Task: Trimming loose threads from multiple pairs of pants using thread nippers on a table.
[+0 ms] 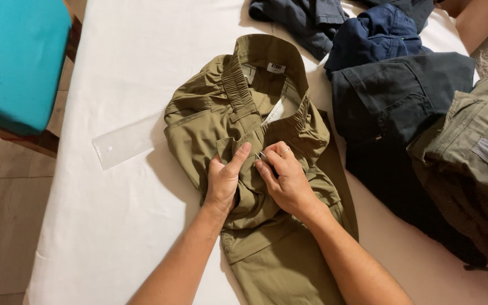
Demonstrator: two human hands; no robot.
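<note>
The olive-green trousers lie crumpled on the white-covered table, waistband toward the far edge and legs running off the bottom of the view, and both hands meet at the fly just below the waistband. The left hand is pinched shut on a fold of the front cloth, thumb pressed along it; the right hand is closed with its fingertips on a small metal fastening — a zip pull or hook, too small to tell which. The cloth looks like a soft, medium-weight woven cotton: light, limp, not slippery, likely to bunch and slide over itself, so it probably handles best held taut by the firmer waistband or the stitched fly edge rather than by the loose folds. A clear flat plastic sleeve lies just beside the trousers on the left. Dark navy and charcoal garments and another olive piece are piled to the right, overlapping so that their shapes are hard to separate. A teal cushioned chair stands off the table's left side. The trouser legs, the far garments and both forearms are cut off by the frame — and the fastening itself is mostly hidden under the fingers.
</note>
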